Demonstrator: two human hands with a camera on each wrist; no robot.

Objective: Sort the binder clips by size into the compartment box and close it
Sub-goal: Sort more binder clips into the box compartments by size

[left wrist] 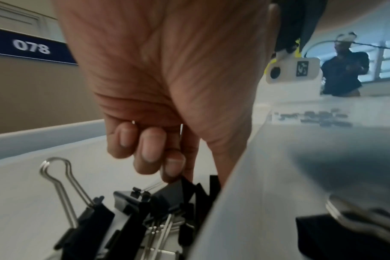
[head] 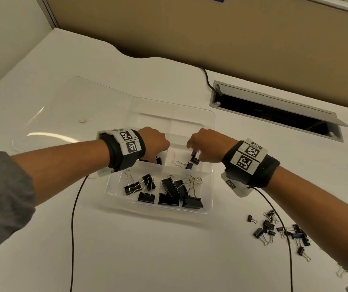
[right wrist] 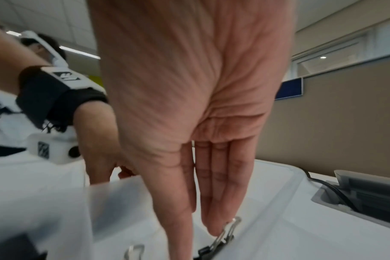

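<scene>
Loose clips [head: 278, 230] wait near my right elbow on the counter [head: 126, 249]. Big ones fill the box's [head: 210, 186] nearest cells. My left hand [head: 155, 144] curls, pinching a clip into the middle-left cell; right hand [head: 205, 145], fingers straight, sets a small clip [head: 195, 158] down. Far cells free, lid [head: 63, 106] open.

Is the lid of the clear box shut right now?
No, the lid lies open flat on the desk beside the box.

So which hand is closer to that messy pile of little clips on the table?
Right. The right hand is over the box's right-hand middle compartment, on the side nearer the loose clips. The left hand is in the left-hand middle compartment, farther from them.
</scene>
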